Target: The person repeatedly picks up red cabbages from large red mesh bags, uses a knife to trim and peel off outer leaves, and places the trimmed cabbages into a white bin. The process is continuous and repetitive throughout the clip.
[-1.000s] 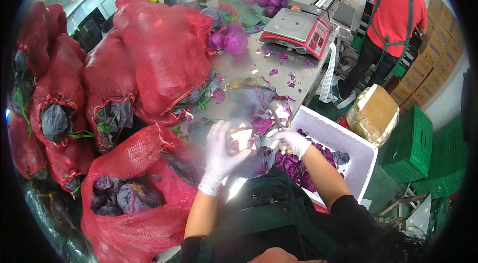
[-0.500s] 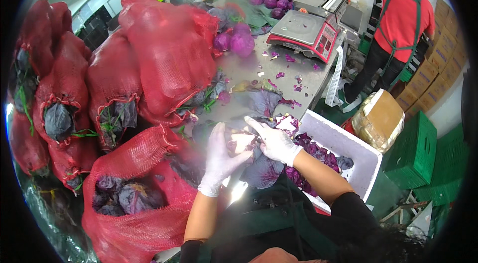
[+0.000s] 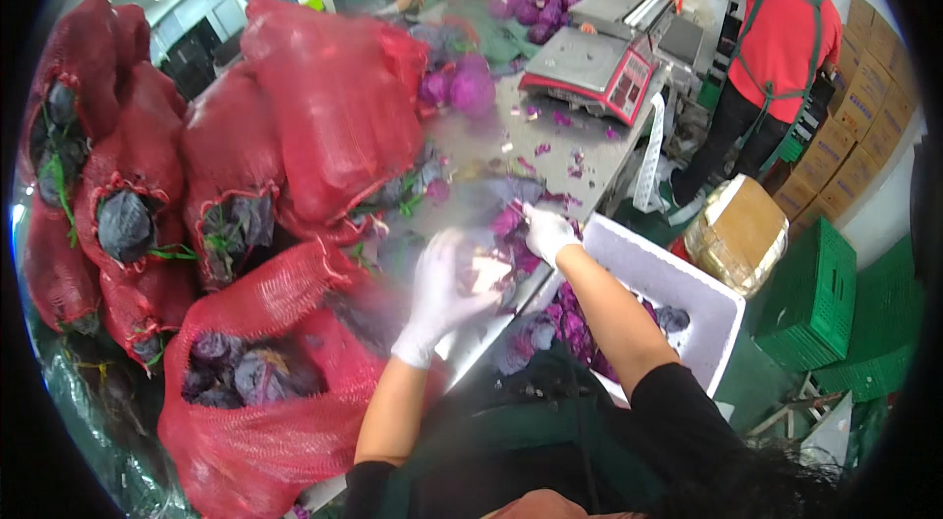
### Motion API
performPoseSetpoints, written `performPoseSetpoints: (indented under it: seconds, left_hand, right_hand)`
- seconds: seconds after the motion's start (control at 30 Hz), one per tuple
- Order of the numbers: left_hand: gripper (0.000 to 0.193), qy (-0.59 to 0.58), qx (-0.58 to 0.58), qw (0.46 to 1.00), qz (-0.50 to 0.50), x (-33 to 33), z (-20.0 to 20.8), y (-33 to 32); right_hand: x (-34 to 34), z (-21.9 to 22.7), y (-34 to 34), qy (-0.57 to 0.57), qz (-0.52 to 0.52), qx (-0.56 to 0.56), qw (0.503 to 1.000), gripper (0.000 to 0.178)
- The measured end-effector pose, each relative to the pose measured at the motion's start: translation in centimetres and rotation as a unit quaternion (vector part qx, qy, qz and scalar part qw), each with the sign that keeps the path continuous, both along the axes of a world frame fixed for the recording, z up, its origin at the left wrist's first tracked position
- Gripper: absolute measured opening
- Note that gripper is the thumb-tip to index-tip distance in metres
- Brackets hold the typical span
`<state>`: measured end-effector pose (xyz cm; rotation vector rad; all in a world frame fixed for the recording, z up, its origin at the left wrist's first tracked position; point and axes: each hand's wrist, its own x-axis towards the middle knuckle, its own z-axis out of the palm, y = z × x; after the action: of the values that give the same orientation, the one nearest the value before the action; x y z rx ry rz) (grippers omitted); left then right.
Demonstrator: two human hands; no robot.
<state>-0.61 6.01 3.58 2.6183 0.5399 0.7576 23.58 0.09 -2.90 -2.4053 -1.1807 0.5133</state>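
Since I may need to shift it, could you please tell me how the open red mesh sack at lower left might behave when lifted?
The open red mesh sack would probably sag, as its netting lies in loose folds. It is likely heavy, with several round dark-purple cabbages inside. Those might roll out through the wide gap if it tips.

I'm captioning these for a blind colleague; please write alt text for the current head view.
A gloved left hand holds a cut cabbage at a metal table, the gloved right hand beside it. A white bin of purple leaves is at right, red sacks at left, a scale and two people beyond.
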Motion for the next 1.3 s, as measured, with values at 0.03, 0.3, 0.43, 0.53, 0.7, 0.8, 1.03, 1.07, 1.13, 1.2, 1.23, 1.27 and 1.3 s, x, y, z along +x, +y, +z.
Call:
performPoseSetpoints:
  seconds: [0.03,0.3,0.43,0.53,0.7,0.8,1.03,1.07,1.13,1.2,1.23,1.27,1.3]
  left_hand:
    - [0.105,-0.013,-0.013,1.000,-0.017,-0.2,-0.3,0.7]
    - [0.107,-0.004,-0.305,0.951,-0.046,-2.9,1.7,2.8]
    - [0.099,-0.033,-0.227,0.973,-0.021,-1.2,-2.6,3.1]
    - [0.103,-0.013,-0.173,0.984,0.037,0.7,-2.0,1.7]
    - [0.109,-0.060,-0.330,0.941,0.036,2.4,-0.5,1.3]
    - [0.109,-0.034,-0.310,0.949,0.035,2.8,-1.4,2.7]
    - [0.112,-0.013,-0.311,0.950,0.013,3.6,0.0,2.2]
    - [0.112,-0.006,-0.291,0.957,0.001,3.6,0.4,2.2]
    - [0.112,0.018,-0.272,0.962,-0.004,3.5,0.8,2.0]
    - [0.112,0.025,-0.235,0.971,-0.040,3.7,-0.4,3.2]
    - [0.112,0.032,-0.227,0.970,-0.083,4.0,-0.3,3.2]
    - [0.115,0.030,-0.249,0.962,-0.108,3.4,0.2,3.0]
    - [0.115,0.032,-0.211,0.972,-0.098,2.5,-0.6,3.2]
  right_hand:
    - [0.7,0.5,-0.1,0.006,-0.004,-0.019,1.000,0.052]
    - [-2.8,5.3,-4.7,-0.046,0.090,0.259,0.960,0.056]
    - [-5.7,5.1,-4.4,-0.071,0.179,0.236,0.953,0.076]
    - [-5.7,5.3,-4.9,-0.091,0.153,0.178,0.968,0.077]
    - [-3.9,4.8,-4.6,-0.080,0.168,0.156,0.970,0.073]
    - [-3.7,4.7,-4.2,-0.081,0.156,0.142,0.974,0.067]
    - [-0.1,5.9,-1.3,-0.057,0.157,0.093,0.982,0.051]
    - [0.7,6.2,-0.7,-0.038,0.146,0.081,0.985,0.050]
    - [2.3,4.3,0.6,-0.022,0.124,0.066,0.990,0.057]
    - [3.8,2.4,1.2,-0.030,0.089,0.044,0.995,0.062]
    - [6.5,-3.4,1.2,0.044,0.095,0.083,0.991,0.058]
    - [6.7,-4.1,1.5,0.035,0.096,0.039,0.994,0.059]
    - [7.0,-4.4,1.3,0.024,0.097,-0.004,0.995,0.061]
